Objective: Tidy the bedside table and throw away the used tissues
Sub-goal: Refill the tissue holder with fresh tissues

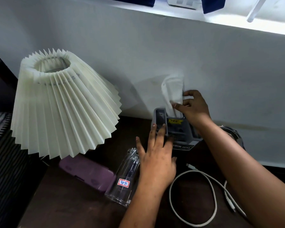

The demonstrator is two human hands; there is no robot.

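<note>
White tissue [172, 92] pinched in right hand [193, 106] grip, left hand [156, 155] steadying grey box [176, 127]

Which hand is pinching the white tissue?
The right hand pinches the tissue sticking up from the grey box; the left hand only steadies that box.

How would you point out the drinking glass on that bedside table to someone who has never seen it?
Start at the big pleated lampshade on the left. Just right of its lower edge, a clear glass lies on its side on the dark table, between a purple case and the left hand. Only it is see-through, with a small red-bordered sticker.
</note>
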